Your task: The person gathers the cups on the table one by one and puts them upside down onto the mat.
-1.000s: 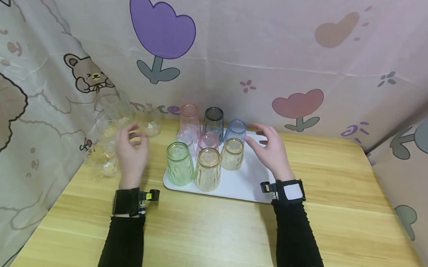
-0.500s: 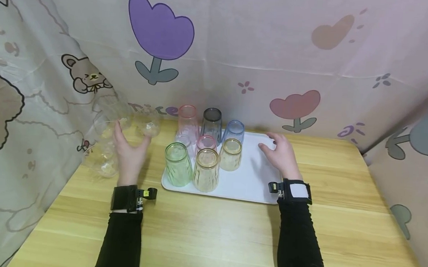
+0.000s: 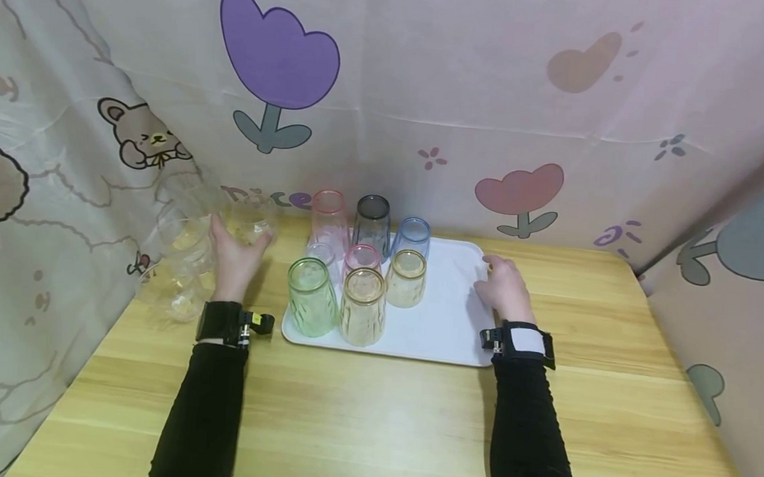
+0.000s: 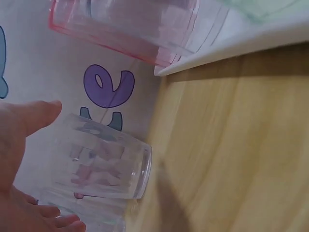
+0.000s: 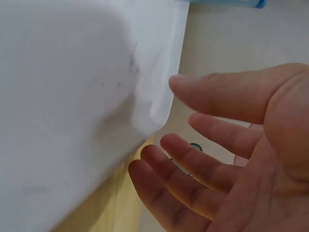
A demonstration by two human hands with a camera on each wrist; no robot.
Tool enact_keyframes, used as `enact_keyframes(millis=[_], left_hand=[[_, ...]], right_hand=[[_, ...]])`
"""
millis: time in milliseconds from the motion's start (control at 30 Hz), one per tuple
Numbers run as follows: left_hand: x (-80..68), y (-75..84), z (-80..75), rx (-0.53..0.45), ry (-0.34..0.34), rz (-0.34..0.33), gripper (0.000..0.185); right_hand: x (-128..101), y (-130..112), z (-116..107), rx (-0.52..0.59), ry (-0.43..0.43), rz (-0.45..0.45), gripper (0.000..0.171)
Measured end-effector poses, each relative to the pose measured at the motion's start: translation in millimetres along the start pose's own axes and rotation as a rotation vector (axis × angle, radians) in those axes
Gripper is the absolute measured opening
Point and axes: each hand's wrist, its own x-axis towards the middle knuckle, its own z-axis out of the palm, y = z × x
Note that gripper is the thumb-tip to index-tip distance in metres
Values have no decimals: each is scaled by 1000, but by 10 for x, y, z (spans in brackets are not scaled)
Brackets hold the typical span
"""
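My left hand (image 3: 236,260) reaches among clear glasses on the table's left side, thumb and fingers spread. In the left wrist view, the thumb and fingers lie on either side of a clear glass (image 4: 106,162) standing beyond them. My right hand (image 3: 506,290) is at the right edge of a white tray (image 3: 445,319), fingers loosely extended and holding nothing. Upside-down tinted glasses stand on the tray's left part: a green glass (image 3: 313,303), an amber glass (image 3: 362,312), a smaller amber glass (image 3: 407,282), a blue glass (image 3: 413,230) and a dark grey glass (image 3: 372,227).
Also on the tray are a tall pink glass (image 3: 329,218), a short pink glass (image 3: 363,255) and a small pale glass (image 3: 321,254). More clear glasses (image 3: 184,297) stand left of my left hand. A printed curtain (image 3: 387,125) hangs behind the wooden table (image 3: 361,422).
My right hand has moved from beside the blue glass rightward to the tray's edge. My left hand has spread its fingers and moved forward toward a clear glass. The view has shifted slightly.
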Motion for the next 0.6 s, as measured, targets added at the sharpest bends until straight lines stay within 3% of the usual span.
enact_keyframes(millis=[167,600], left_hand=[[118,-1,28,-15,-22,-46,118],[302,-92,175,-16,-1,-66,110]], right_hand=[[10,39,11,-8,-9,33,61],[32,101,22,4,-42,111,50]])
